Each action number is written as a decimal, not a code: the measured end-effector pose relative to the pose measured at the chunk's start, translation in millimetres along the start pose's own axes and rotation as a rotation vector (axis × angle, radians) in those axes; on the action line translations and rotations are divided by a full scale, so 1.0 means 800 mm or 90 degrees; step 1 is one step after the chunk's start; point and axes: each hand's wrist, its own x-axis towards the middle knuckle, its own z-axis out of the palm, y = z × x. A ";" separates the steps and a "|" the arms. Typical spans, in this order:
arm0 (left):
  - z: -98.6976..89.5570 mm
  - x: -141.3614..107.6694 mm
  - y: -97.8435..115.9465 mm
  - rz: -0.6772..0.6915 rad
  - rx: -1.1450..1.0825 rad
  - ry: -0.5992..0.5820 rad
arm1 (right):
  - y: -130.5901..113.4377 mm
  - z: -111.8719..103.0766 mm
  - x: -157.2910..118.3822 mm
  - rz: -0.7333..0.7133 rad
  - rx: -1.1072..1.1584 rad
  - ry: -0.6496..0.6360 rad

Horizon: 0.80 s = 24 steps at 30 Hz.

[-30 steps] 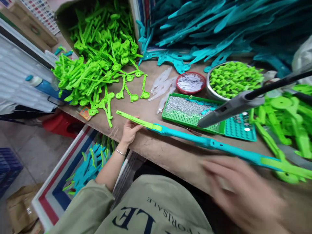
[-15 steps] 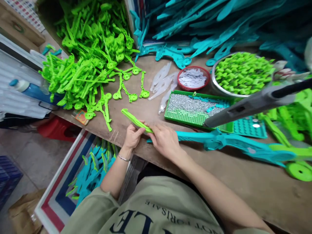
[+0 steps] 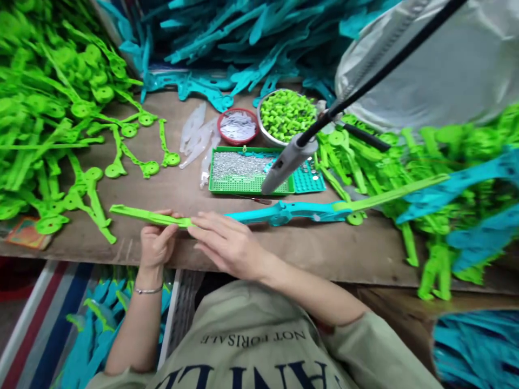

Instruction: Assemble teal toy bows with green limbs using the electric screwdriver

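Observation:
A long, narrow green plastic arm (image 3: 140, 214) lies across my hands just above the table's front edge. My left hand (image 3: 159, 243) is closed around it from below, thumb along its near side. My right hand (image 3: 229, 243) covers its right end, fingers wrapped over the spot where it meets a long teal plastic part (image 3: 259, 215). My fingers hide that joint. The teal part stretches right along the table, and another green arm (image 3: 399, 193) extends from its far end.
A grey pen-shaped tool (image 3: 288, 166) hangs on a black cable over a green tray (image 3: 251, 186) of small metal pieces. Behind stand a red basket (image 3: 221, 135) and a metal bowl (image 3: 263, 129) of green pieces. Green parts (image 3: 36, 135) are heaped left, teal parts (image 3: 227, 38) at the back.
The view has swung to the right. The green arm has turned from a slant to nearly in line with the teal part. Both hands still hold on.

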 end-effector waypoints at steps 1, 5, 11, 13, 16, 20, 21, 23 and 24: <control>0.000 -0.001 0.001 0.008 0.004 0.002 | 0.005 -0.017 -0.017 -0.035 -0.014 0.060; 0.005 -0.002 0.006 0.009 0.007 0.004 | 0.048 -0.099 -0.088 0.061 -0.187 0.170; 0.015 0.017 0.019 0.008 -0.016 0.025 | 0.131 -0.172 -0.161 0.272 -0.317 -0.071; 0.012 0.026 0.023 0.008 -0.012 0.048 | 0.138 -0.176 -0.169 0.249 -0.263 -0.107; -0.002 0.034 0.030 -0.023 0.025 0.080 | 0.126 -0.172 -0.172 0.214 -0.174 -0.149; -0.008 0.003 0.042 0.074 0.230 0.231 | 0.098 -0.158 -0.176 0.220 -0.124 -0.179; -0.001 -0.014 0.045 0.162 0.343 0.264 | 0.092 -0.153 -0.177 0.231 -0.114 -0.190; 0.027 -0.054 0.047 0.340 0.584 0.206 | 0.082 -0.143 -0.180 0.258 -0.105 -0.206; 0.045 -0.076 0.047 0.401 0.657 0.113 | 0.077 -0.138 -0.180 0.266 -0.104 -0.207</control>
